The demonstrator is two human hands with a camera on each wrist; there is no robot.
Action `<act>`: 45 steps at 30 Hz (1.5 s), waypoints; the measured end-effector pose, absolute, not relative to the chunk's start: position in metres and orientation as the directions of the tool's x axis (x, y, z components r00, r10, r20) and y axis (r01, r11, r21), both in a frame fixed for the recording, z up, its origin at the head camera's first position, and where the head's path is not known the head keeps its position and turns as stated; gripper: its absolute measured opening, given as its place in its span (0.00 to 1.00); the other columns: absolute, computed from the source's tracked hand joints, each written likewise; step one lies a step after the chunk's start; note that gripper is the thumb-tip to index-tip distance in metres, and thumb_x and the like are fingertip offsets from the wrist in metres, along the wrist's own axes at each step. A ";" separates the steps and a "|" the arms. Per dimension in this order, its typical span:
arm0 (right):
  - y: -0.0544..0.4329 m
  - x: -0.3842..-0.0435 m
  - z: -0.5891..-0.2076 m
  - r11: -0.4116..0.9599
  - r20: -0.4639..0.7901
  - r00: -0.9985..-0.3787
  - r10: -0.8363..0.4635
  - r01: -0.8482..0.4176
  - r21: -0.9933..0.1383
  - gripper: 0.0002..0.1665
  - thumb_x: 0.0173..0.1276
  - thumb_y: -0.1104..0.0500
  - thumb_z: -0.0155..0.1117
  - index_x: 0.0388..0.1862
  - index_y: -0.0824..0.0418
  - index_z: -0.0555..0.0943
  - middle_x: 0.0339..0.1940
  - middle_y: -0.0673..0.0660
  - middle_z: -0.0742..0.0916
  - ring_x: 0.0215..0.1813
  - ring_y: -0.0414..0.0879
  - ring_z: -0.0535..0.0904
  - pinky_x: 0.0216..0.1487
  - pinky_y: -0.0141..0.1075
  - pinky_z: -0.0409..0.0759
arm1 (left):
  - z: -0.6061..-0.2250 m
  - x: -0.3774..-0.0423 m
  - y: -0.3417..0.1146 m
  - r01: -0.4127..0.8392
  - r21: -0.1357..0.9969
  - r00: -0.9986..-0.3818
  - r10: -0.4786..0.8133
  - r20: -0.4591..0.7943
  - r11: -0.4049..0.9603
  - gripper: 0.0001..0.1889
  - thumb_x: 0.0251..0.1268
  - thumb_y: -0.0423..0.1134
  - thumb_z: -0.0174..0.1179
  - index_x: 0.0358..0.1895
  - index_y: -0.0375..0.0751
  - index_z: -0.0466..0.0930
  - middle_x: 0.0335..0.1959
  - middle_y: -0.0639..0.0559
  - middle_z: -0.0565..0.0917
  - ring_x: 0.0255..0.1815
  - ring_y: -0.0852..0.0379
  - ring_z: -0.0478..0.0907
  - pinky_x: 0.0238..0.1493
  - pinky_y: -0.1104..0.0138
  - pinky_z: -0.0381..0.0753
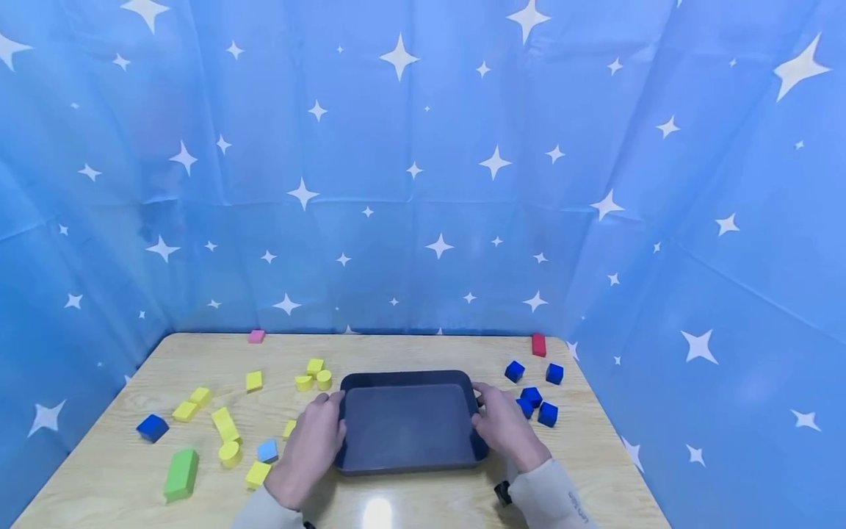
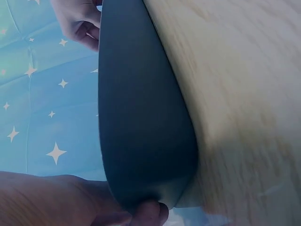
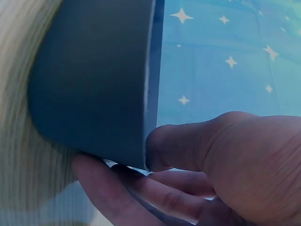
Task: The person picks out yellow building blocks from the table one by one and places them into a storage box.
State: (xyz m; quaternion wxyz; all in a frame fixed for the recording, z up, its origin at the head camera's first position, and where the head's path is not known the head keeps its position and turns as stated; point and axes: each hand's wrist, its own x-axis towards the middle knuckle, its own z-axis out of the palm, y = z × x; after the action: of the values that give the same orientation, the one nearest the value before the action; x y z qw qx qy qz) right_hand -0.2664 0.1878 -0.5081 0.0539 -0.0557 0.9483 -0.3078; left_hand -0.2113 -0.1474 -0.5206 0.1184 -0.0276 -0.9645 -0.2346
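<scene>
Starry blue curtain [image 1: 370, 176], wooden table [image 1: 595, 463], green block [image 1: 181, 475]

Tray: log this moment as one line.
left hand: grips tray, left end | right hand: grips tray, right end | blocks: on table, both sides

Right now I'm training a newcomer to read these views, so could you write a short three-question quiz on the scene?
1. True or false: the left hand and the right hand both grip the dark tray.
2. Where is the green block? (a) inside the tray (b) left of the tray (c) right of the tray
3. What colour is the block nearest the table's far right corner?

Key: 1. True. 2. b. 3. Red.
</scene>
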 end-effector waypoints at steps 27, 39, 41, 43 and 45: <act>0.197 -0.266 -0.509 0.821 -0.069 -0.989 -0.133 -0.071 -0.567 0.37 0.75 0.73 0.75 0.82 0.71 0.79 0.59 0.68 0.94 0.44 0.50 0.90 0.42 0.42 0.92 | -0.521 -0.215 -0.168 0.107 0.442 -0.960 -0.022 0.278 0.891 0.20 0.76 0.40 0.78 0.67 0.41 0.92 0.52 0.42 0.95 0.43 0.43 0.95 0.36 0.49 0.95; 0.200 -0.268 -0.507 0.823 -0.075 -0.987 -0.143 -0.076 -0.563 0.38 0.76 0.72 0.76 0.83 0.71 0.78 0.61 0.68 0.94 0.51 0.53 0.93 0.51 0.51 0.98 | -0.513 -0.215 -0.206 0.102 0.389 -0.978 0.020 0.208 0.916 0.19 0.76 0.39 0.77 0.66 0.40 0.93 0.62 0.35 0.92 0.61 0.33 0.91 0.49 0.41 0.98; 0.200 -0.268 -0.506 0.821 -0.072 -0.986 -0.148 -0.082 -0.565 0.38 0.76 0.72 0.77 0.83 0.71 0.78 0.61 0.68 0.94 0.52 0.53 0.94 0.51 0.51 0.98 | -0.510 -0.215 -0.211 0.100 0.377 -0.982 0.031 0.184 0.921 0.19 0.76 0.39 0.78 0.65 0.40 0.93 0.61 0.35 0.92 0.60 0.34 0.91 0.49 0.43 0.98; 0.200 -0.268 -0.506 0.821 -0.074 -0.987 -0.146 -0.079 -0.565 0.38 0.76 0.72 0.77 0.83 0.70 0.78 0.61 0.68 0.94 0.52 0.53 0.94 0.51 0.51 0.98 | -0.508 -0.216 -0.216 0.104 0.370 -0.986 0.047 0.160 0.923 0.18 0.75 0.39 0.78 0.63 0.40 0.94 0.57 0.37 0.92 0.56 0.39 0.91 0.46 0.46 0.97; 0.200 -0.268 -0.505 0.820 -0.077 -0.987 -0.142 -0.074 -0.567 0.38 0.76 0.72 0.77 0.83 0.70 0.79 0.61 0.69 0.94 0.51 0.52 0.93 0.49 0.49 0.98 | -0.507 -0.216 -0.222 0.118 0.362 -0.987 0.069 0.144 0.925 0.17 0.74 0.39 0.79 0.61 0.40 0.94 0.53 0.39 0.92 0.51 0.44 0.90 0.44 0.49 0.96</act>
State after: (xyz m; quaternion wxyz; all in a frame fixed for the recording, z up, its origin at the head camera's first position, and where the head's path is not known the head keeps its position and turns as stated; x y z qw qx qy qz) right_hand -0.2684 0.2004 -0.5054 0.0578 -0.0565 0.9523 -0.2943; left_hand -0.2158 -0.2217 -0.5068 0.0646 -0.0478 -0.9789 -0.1880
